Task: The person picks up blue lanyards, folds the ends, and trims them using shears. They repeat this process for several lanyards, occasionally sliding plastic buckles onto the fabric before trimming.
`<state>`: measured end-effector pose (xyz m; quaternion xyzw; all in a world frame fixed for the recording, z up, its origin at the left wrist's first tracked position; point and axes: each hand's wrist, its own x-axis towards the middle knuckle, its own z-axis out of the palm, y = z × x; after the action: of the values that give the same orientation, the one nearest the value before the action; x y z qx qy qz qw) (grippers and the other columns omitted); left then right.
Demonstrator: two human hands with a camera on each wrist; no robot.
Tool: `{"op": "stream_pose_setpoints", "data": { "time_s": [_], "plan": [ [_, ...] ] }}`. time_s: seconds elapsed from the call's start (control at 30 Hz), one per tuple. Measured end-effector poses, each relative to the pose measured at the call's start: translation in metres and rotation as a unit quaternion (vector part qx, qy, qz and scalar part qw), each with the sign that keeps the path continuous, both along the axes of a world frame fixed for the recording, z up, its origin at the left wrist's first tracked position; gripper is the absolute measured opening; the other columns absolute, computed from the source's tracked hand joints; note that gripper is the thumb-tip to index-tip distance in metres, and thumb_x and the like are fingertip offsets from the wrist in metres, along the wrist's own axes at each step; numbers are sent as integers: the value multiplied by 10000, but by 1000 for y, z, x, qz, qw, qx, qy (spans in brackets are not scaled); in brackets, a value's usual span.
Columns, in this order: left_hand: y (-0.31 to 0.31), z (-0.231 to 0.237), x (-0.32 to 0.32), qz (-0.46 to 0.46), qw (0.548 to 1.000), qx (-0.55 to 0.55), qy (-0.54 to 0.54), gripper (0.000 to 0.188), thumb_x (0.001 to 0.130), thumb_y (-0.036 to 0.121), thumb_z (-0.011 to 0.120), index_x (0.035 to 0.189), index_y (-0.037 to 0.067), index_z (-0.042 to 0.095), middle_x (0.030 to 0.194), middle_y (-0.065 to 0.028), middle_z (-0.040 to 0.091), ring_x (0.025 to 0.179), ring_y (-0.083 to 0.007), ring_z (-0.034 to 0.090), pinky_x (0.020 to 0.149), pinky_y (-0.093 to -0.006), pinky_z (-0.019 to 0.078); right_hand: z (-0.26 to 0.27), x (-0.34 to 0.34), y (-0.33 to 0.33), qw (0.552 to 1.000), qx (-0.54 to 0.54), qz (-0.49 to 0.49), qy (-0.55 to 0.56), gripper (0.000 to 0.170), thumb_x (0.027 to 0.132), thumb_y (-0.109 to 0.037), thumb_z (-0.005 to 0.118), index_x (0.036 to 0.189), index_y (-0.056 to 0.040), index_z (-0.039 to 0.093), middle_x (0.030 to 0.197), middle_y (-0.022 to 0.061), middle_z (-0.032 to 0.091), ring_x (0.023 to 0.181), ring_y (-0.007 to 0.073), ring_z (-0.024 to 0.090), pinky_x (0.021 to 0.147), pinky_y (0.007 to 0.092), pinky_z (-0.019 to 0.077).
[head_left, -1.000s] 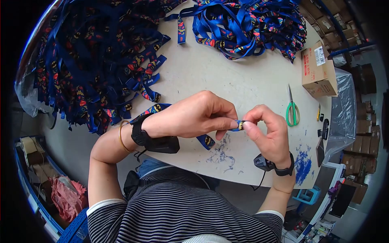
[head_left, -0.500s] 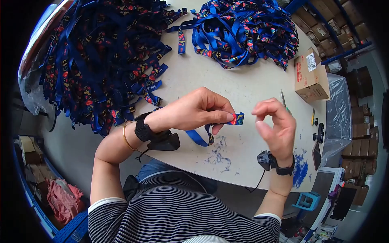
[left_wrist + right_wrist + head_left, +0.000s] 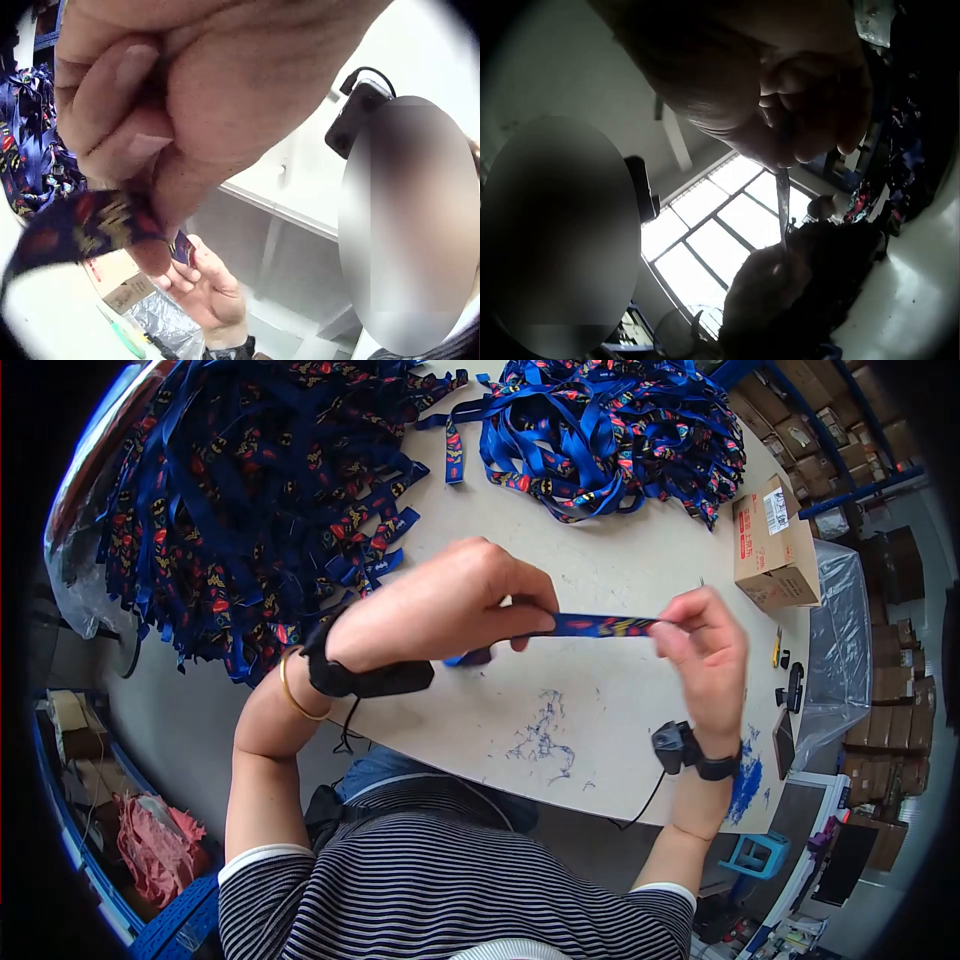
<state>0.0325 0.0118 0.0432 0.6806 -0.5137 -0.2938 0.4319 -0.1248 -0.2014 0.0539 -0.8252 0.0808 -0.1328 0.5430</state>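
A blue patterned ribbon stretches between the two hands above the table in the head view. The left hand pinches it between thumb and curled fingers, and a loose part hangs below that hand. At the other end, the right hand pinches the ribbon with thumb and fingertips. In the left wrist view the ribbon passes out of the left hand, with the right hand beyond. The right wrist view is dark; the ribbon runs edge-on from the right hand.
A large heap of ribbons covers the table's left side; another pile lies at the back. A cardboard box stands at the right, near a yellow cutter. Blue thread scraps lie on the table near its front edge.
The right hand, apart from the ribbon half a second ago, now pinches its end and has moved right. The left hand has moved slightly up and left, and the ribbon is drawn out between them.
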Motion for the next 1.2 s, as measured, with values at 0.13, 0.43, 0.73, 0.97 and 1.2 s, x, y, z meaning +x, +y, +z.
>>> {"op": "stream_pose_setpoints", "data": {
  "time_s": [0.13,0.43,0.73,0.97,1.2],
  "plan": [
    [13,12,16,-33,999,12,31,120,840,65,665,909,-33,668,682,-49,654,582,-80,610,545,-200,480,11,-7,-30,996,72,-17,-42,105,860,-51,617,916,-26,532,800,7,562,725,56,528,679,197,427],
    [65,24,37,-10,992,59,114,149,819,130,711,874,-4,678,671,-3,647,628,-43,588,579,-193,452,11,-7,-84,964,-99,-187,-161,75,920,-73,570,960,-20,536,828,14,578,738,61,537,699,191,440],
    [112,17,35,94,982,102,132,152,897,114,608,845,-18,664,666,4,655,495,13,429,435,-167,311,-29,-9,-175,970,-55,-215,-96,88,919,-101,577,951,-29,538,841,8,586,734,62,553,674,191,448],
    [127,44,44,202,974,-39,89,256,944,245,561,783,53,617,584,47,523,494,-5,419,438,-176,294,-50,0,-168,985,-56,-160,-24,53,866,-19,565,919,-24,561,805,2,582,713,50,537,620,195,449],
    [149,140,73,277,632,-233,-685,273,852,243,617,991,10,587,830,-82,578,708,-200,577,678,-338,472,-42,13,-128,993,-48,-106,-1,95,841,23,512,917,-8,561,774,8,572,689,63,536,602,202,437]
  ]
}}
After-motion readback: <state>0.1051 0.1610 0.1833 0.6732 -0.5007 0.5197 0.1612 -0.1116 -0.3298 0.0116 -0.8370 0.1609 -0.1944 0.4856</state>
